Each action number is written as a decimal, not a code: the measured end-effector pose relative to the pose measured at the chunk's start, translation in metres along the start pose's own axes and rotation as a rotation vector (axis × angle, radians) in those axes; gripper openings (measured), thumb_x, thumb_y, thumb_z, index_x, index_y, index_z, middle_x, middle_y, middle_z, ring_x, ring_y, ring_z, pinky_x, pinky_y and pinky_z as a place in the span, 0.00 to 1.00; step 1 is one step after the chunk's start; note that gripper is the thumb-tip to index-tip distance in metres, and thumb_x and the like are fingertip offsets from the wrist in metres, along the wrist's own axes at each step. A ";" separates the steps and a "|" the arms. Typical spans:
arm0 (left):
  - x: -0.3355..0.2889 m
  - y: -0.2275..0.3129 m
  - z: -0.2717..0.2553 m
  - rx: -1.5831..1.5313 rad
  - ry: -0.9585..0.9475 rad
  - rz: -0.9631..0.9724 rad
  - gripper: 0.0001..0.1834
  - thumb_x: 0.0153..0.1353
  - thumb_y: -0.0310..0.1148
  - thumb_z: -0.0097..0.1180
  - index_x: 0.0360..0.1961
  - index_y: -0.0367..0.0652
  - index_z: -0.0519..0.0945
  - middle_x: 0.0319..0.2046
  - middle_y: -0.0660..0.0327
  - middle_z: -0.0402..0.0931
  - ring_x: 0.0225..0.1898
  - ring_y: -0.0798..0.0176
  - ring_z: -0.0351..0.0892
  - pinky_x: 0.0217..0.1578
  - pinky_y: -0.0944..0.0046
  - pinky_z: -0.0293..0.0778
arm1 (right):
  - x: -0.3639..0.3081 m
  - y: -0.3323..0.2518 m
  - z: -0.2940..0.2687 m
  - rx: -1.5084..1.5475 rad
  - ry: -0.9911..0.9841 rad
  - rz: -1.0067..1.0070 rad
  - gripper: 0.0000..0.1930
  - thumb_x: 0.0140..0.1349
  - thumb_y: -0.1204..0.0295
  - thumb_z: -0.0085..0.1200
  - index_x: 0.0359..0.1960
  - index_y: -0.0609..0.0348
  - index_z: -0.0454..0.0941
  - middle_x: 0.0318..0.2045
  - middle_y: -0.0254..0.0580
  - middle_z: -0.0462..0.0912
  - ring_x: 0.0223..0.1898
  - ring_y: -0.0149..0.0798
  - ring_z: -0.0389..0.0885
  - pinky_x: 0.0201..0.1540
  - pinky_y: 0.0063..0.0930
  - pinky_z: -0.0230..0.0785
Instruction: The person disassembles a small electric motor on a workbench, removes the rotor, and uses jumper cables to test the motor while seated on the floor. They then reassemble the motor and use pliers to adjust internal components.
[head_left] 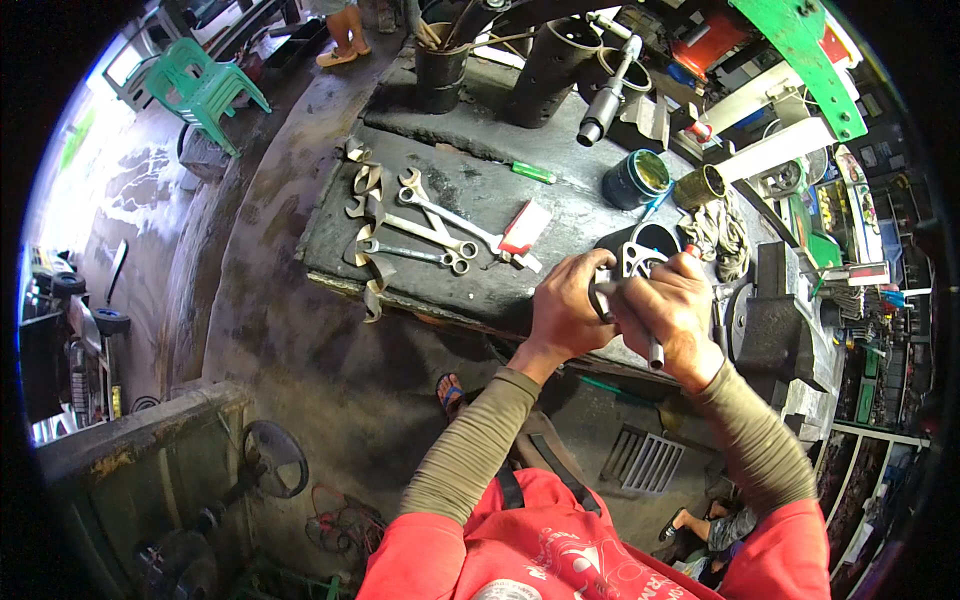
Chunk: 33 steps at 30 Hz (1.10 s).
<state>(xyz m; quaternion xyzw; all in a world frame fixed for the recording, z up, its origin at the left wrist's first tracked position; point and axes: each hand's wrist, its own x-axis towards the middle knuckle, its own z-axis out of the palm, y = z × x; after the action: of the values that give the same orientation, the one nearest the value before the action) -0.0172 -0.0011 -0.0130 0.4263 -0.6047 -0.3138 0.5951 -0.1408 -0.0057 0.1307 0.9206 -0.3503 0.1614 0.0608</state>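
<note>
Over the front edge of the dark workbench [470,275], both hands are closed on things held close together. My left hand [566,308] wraps round the side of a metal part [637,260] with cut-out holes at its top; the fingers hide much of it. Against that part, my right hand [682,312] grips a grey metal bar [648,338], whose round end sticks out below the fist. What the bar joins to is hidden between the hands. Left of them lie several combination wrenches [430,218] and a red and white box [525,228].
A bench vise [782,315] stands right of my hands, with a crumpled rag [720,238] behind it. Farther back are a blue can [636,180], a green marker-like stick [534,172] and dark metal cylinders [556,75]. Other people's legs show at the far left [346,35] and lower right [715,525].
</note>
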 end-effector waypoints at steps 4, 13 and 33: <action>-0.004 -0.002 0.005 -0.001 0.032 0.051 0.36 0.43 0.33 0.77 0.56 0.41 0.78 0.49 0.50 0.84 0.51 0.42 0.84 0.55 0.48 0.80 | 0.003 -0.035 0.016 -0.298 0.151 0.503 0.06 0.59 0.71 0.65 0.28 0.50 0.79 0.15 0.36 0.75 0.20 0.43 0.76 0.38 0.37 0.64; 0.004 -0.001 -0.002 -0.017 -0.098 -0.028 0.51 0.30 0.50 0.91 0.57 0.39 0.79 0.48 0.51 0.86 0.51 0.43 0.87 0.53 0.49 0.82 | -0.006 0.012 -0.061 -0.050 -0.528 -0.007 0.15 0.45 0.73 0.66 0.38 0.49 0.86 0.33 0.33 0.82 0.43 0.40 0.82 0.49 0.38 0.64; 0.007 -0.008 -0.009 -0.014 -0.097 0.051 0.34 0.43 0.37 0.79 0.54 0.44 0.80 0.47 0.51 0.85 0.51 0.42 0.85 0.53 0.48 0.81 | 0.009 0.008 -0.011 0.055 -0.228 -0.063 0.17 0.62 0.50 0.65 0.26 0.47 0.77 0.18 0.35 0.73 0.24 0.41 0.74 0.40 0.39 0.60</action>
<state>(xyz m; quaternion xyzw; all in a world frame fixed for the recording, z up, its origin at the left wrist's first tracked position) -0.0066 -0.0096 -0.0158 0.3909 -0.6413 -0.3230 0.5759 -0.1421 -0.0147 0.1444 0.9449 -0.3214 0.0630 0.0004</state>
